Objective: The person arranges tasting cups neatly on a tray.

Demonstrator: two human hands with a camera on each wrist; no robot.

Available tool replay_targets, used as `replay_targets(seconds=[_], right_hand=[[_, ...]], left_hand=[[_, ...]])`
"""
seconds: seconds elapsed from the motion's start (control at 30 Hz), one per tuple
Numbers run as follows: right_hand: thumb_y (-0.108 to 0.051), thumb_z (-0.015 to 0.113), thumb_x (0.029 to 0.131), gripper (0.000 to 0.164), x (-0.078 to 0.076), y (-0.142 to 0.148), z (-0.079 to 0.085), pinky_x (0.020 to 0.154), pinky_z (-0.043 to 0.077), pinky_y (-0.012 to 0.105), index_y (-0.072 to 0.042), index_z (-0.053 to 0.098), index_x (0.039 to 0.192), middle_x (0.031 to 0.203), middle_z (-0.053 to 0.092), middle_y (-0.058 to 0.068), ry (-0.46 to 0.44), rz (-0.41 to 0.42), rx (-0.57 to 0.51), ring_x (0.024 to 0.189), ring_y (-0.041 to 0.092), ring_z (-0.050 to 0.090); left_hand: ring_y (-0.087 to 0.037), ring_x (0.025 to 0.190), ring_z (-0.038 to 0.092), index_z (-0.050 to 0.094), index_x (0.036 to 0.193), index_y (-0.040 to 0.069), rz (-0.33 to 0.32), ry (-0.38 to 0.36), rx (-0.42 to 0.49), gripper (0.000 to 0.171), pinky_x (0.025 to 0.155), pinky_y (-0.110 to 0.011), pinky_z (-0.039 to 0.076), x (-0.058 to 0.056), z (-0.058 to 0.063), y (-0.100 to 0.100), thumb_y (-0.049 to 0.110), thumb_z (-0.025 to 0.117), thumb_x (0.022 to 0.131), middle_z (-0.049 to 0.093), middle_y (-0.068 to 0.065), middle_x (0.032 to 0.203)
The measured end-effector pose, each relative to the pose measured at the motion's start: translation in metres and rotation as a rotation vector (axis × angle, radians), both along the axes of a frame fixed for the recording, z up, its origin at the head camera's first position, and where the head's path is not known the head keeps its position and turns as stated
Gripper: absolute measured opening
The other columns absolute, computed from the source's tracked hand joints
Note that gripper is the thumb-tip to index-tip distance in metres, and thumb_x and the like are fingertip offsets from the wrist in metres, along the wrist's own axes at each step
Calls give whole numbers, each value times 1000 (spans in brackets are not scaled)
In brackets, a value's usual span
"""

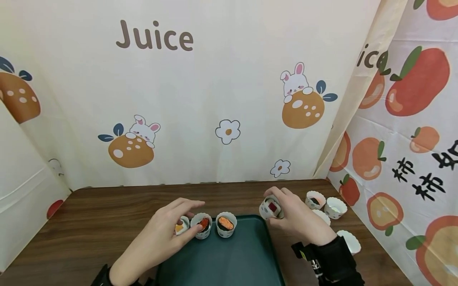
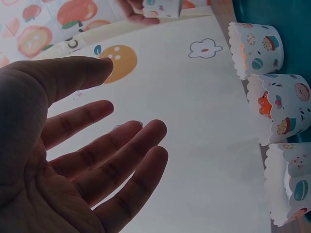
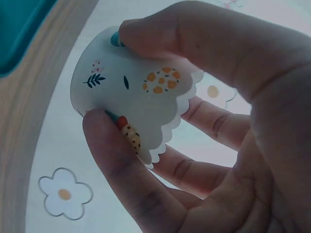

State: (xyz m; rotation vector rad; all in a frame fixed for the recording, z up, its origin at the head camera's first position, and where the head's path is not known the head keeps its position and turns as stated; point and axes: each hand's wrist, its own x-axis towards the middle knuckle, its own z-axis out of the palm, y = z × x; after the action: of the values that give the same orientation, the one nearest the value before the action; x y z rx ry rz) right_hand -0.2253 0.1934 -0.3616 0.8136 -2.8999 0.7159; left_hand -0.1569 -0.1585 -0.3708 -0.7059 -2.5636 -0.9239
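Observation:
My right hand [image 1: 298,218] grips a white patterned paper baking cup [image 1: 264,208] with a dark red-topped piece inside, just off the tray's far right corner. In the right wrist view, thumb and fingers pinch the side of this cup [image 3: 131,92]. Over the far left of the dark green tray [image 1: 232,262], my left hand [image 1: 166,224] hovers with spread fingers, holding nothing. Three similar cups line the tray's far edge: one with a yellow-topped piece [image 1: 185,227], partly behind the left fingers, one with a red-topped piece [image 1: 203,234] and one with an orange-topped sushi piece [image 1: 226,223].
On the brown wooden table [image 1: 118,210], more paper cups stand to the right. One cup [image 1: 315,198] holds a pinkish piece; others include a white cup [image 1: 335,207] and a cup [image 1: 350,241] nearer the right forearm. Printed fabric [image 1: 214,99] hangs behind the table and along its sides.

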Motion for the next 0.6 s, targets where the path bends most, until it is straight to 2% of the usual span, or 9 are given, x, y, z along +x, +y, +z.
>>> replay_targets(seconds=[0.27, 0.43, 0.6], right_hand=[[-11, 86, 89, 52, 15, -6, 11, 73, 54, 25, -19, 59, 132, 115, 61, 4, 62, 51, -17, 93, 10, 59], [-12, 88, 88, 55, 23, -12, 15, 76, 57, 24, -22, 59, 133, 119, 62, 3, 45, 81, -42, 97, 11, 60], [-12, 88, 88, 57, 29, -15, 19, 79, 59, 25, -24, 58, 135, 124, 62, 4, 26, 98, -62, 101, 13, 62]], left_hand=[[-2, 99, 70, 71, 136, 21, -2, 15, 7, 47, 78, -26, 62, 1, 0, 5, 16, 87, 91, 73, 10, 123], [-6, 100, 72, 70, 136, 23, -16, 25, 28, 48, 77, -24, 61, 2, -1, 9, 13, 86, 91, 72, 11, 121], [-3, 99, 70, 70, 135, 24, -30, 25, 55, 47, 77, -24, 60, 3, -2, 15, 13, 86, 92, 73, 12, 119]])
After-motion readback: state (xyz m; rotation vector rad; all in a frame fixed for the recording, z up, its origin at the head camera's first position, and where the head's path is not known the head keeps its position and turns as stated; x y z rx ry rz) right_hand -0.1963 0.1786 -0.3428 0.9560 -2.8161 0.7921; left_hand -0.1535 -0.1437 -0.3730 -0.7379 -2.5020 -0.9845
